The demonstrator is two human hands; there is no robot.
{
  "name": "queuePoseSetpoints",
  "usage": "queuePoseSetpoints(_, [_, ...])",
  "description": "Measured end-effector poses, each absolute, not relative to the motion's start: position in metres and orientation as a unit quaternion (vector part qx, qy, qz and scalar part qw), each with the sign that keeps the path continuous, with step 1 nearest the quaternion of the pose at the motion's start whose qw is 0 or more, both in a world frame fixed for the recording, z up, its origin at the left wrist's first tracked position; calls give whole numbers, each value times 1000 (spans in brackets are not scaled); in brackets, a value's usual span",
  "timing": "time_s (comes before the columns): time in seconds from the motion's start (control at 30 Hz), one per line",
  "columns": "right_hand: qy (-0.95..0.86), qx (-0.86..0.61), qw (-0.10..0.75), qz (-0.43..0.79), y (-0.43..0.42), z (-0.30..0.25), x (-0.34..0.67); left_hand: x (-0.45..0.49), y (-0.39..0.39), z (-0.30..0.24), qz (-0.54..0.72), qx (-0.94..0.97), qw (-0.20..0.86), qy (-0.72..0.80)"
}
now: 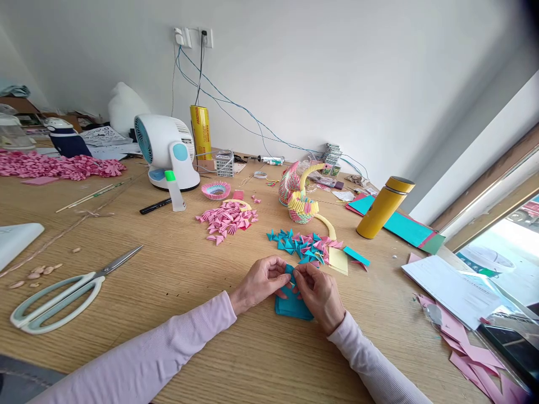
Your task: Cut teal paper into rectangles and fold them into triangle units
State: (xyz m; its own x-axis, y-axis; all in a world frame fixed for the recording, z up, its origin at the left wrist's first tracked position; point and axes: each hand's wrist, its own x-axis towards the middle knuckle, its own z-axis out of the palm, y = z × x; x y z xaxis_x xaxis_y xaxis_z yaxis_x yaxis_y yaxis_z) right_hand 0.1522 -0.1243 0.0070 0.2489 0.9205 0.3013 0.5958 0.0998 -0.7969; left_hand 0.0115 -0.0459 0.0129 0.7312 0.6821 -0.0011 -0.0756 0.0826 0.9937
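My left hand [266,280] and my right hand [319,292] meet at the front middle of the table. Between their fingertips they pinch a small piece of blue paper [289,270], part of it hidden by the fingers. Directly below lies a stack of blue paper slips [292,306] on the wood. Just beyond my hands spreads a pile of folded blue and pink paper triangles [301,244], with a pale yellow paper [338,260] at its right side.
White-handled scissors [78,289] lie open on the left. Pink folded pieces [227,219], a fan [166,151] and paper swans [303,205] stand farther back. A yellow flask [384,209] is at right, near white sheets [452,286] and pink strips [467,348].
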Motion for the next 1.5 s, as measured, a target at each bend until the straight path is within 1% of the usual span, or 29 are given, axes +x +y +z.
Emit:
queuePoseSetpoints(0.13, [-604,-648,441,146,-124,8,151,12,-47,14,274,612,699,249])
queuePoseSetpoints(0.23, [-637,-637,425,90,-125,8,148,12,-47,15,280,616,691,254])
queuePoseSetpoints(0.4, [-690,-615,383,-3,-129,10,141,10,-49,13,281,665,633,281])
queuePoseSetpoints(0.53, [-692,-609,386,-34,-129,9,140,10,-50,9,284,685,609,281])
queuePoseSetpoints(0.67, [-675,-614,408,-14,-128,10,143,11,-50,10,285,682,615,274])
queuePoseSetpoints(0.97, [-600,-634,475,113,-124,10,147,11,-52,17,302,675,621,259])
queuePoseSetpoints(1.1, [-583,-631,485,163,-122,7,149,10,-52,15,296,688,607,266])
queuePoseSetpoints(1.17, [-586,-632,480,164,-122,7,149,10,-51,14,290,700,597,264])
queuePoseSetpoints(1.3, [-607,-632,465,125,-122,6,151,10,-50,11,281,721,580,256])
queuePoseSetpoints(1.5, [-644,-641,413,57,-123,3,153,9,-52,11,281,738,563,245])
